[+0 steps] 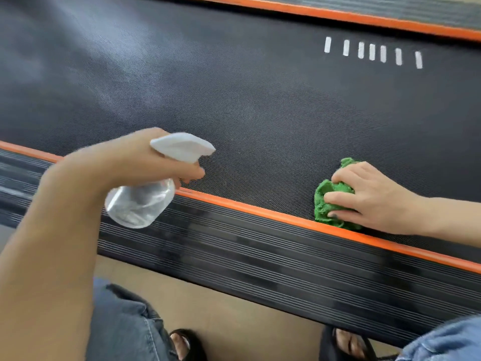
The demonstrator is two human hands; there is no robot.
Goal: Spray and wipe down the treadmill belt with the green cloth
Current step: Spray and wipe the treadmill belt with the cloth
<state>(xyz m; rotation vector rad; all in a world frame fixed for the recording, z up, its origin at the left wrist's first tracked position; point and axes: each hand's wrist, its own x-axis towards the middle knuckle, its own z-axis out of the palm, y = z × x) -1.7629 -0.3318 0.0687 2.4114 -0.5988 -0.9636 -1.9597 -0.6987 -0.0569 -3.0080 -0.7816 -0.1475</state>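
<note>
The black textured treadmill belt (247,95) fills the upper part of the view. My left hand (135,160) grips a clear spray bottle (140,201) with a white trigger head, nozzle pointing right over the belt's near edge. My right hand (369,196) presses a bunched green cloth (325,201) flat on the belt, right against the near orange strip. The bottle hangs tilted above the side rail, well left of the cloth.
An orange strip (260,208) borders the belt on the near side, with a ribbed black side rail (260,256) below it. Another orange strip (338,15) runs along the far side. White dash marks (372,52) sit on the belt. My knees and sandalled feet are on the tan floor (221,308).
</note>
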